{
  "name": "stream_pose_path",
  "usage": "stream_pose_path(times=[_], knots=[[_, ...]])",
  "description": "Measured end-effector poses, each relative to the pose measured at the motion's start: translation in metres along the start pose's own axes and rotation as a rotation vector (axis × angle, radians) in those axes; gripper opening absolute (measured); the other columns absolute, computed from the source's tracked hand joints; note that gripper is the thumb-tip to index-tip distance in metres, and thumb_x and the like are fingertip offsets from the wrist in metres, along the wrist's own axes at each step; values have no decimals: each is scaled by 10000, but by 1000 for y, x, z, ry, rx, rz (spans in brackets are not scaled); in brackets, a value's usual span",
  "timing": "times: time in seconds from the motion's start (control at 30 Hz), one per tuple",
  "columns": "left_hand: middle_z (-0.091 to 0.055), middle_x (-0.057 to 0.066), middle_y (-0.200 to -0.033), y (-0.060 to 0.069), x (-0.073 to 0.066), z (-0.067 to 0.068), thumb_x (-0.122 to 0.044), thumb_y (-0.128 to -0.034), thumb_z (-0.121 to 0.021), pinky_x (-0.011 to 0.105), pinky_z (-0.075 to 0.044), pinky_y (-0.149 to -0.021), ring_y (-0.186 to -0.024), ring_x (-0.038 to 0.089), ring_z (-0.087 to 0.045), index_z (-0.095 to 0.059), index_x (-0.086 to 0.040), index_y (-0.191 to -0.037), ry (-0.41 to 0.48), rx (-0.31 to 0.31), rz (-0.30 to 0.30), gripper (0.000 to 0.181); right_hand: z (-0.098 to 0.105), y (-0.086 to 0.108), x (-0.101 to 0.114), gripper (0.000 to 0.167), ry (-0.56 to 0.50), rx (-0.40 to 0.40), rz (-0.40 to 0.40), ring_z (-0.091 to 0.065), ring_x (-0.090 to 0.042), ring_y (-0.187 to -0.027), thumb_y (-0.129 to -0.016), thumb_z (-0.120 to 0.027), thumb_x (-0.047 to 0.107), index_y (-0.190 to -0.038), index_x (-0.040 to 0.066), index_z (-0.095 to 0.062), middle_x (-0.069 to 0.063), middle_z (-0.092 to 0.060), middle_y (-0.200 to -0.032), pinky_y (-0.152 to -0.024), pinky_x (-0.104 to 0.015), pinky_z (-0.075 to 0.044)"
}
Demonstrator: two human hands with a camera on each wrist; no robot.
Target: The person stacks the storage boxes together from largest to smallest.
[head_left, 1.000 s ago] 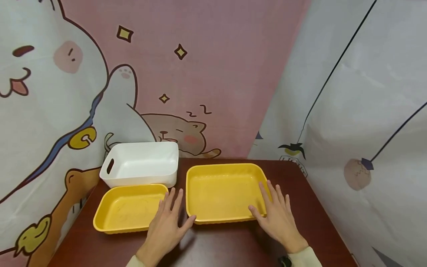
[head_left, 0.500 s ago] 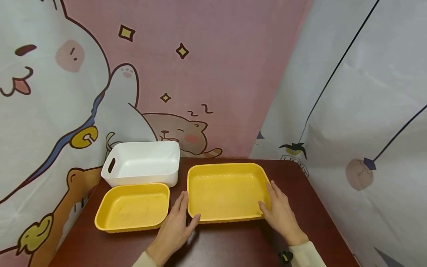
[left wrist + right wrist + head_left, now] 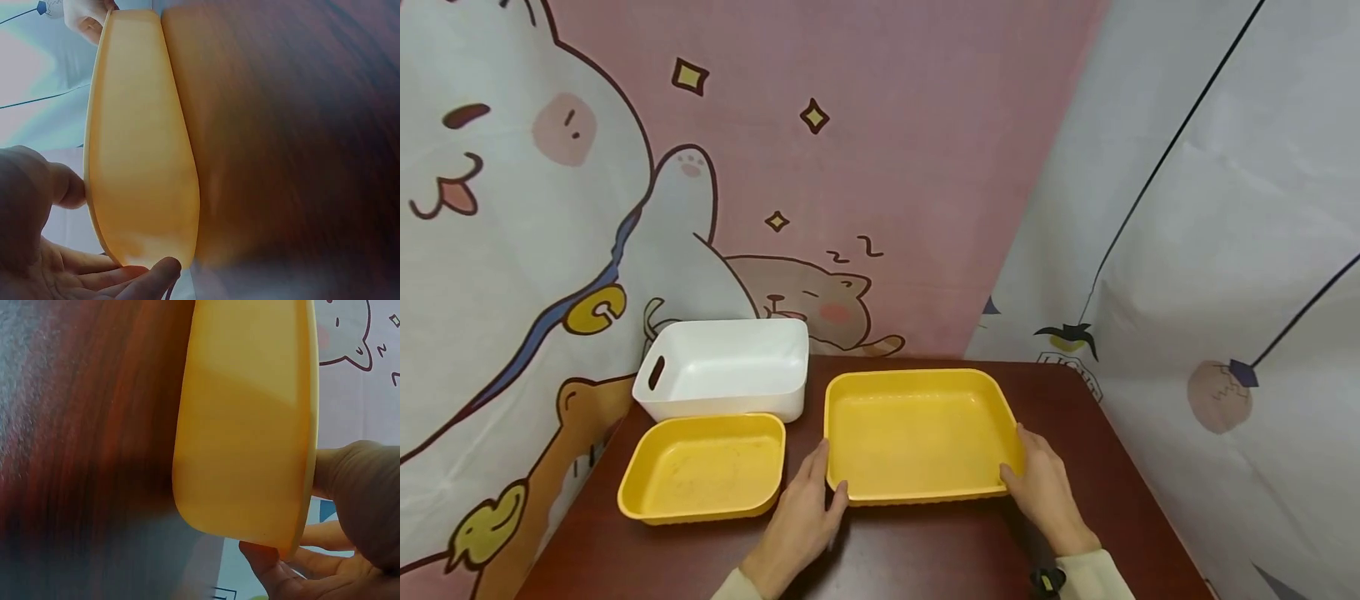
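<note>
The larger yellow tray point(image 3: 922, 437) lies on the table between both hands, its inside bare. My left hand point(image 3: 799, 518) grips its left end near the front corner, thumb at the rim and fingers along the outer wall; the left wrist view shows that thumb point(image 3: 70, 187) against the rim. At the opposite end my right hand point(image 3: 1047, 492) holds the tray the same way. In the right wrist view its fingers point(image 3: 265, 562) curl against the end wall below the rim, with the thumb on the near side.
A smaller yellow tray point(image 3: 706, 468) lies left of the left hand. Behind it stands a white bin point(image 3: 730, 367) with an oval handle slot. The dark red-brown table point(image 3: 917, 550) ends at cartoon-printed wall cloths at the back and right.
Both hands, first spread over the tray's sides with straight fingers, have closed in on its ends and taken hold of it. The view has shifted slightly; the trays and bin stay put.
</note>
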State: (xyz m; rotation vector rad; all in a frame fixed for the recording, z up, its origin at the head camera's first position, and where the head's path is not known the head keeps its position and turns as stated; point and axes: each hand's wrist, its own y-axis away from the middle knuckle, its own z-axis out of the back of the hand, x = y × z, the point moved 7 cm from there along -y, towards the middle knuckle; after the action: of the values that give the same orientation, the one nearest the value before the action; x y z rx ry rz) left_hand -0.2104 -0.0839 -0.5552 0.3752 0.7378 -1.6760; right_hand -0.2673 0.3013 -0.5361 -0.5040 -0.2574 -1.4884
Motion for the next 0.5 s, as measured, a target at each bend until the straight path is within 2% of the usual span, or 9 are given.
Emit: stream_pose_path(times=[0.17, 0.33, 0.5], knots=[[-615, 321, -1678, -1, 1, 3, -167, -1108, -745, 572, -636, -1160, -1475, 446, -702, -461, 109, -1717, 6, -24, 6, 727, 0, -1, 2, 827, 5, 2, -18, -721, -564, -1297, -996, -870, 131, -1654, -193, -488, -444, -611, -1531, -1134, -686, -619], [-634, 316, -1657, 0, 1, 5, -134, -1085, -735, 559, -654, -1128, -1451, 434, -720, -480, 117, -1702, -3, -19, 19, 713, 0, 1, 5, 835, 18, 25, -40, -737, -545, -1255, -976, -897, 152, -1630, -200, -515, -436, -622, -1488, -1102, -667, -641], [-628, 339, -1653, 0, 1, 7, -111, -1072, -731, 566, -651, -1126, -1447, 445, -719, -480, 136, -1692, 4, -14, 38, 713, 1, 4, 10, 822, 8, 11, -21, -750, -545, -1226, -958, -906, 142, -1604, -210, -540, -432, -643, -1454, -1067, -655, -655]])
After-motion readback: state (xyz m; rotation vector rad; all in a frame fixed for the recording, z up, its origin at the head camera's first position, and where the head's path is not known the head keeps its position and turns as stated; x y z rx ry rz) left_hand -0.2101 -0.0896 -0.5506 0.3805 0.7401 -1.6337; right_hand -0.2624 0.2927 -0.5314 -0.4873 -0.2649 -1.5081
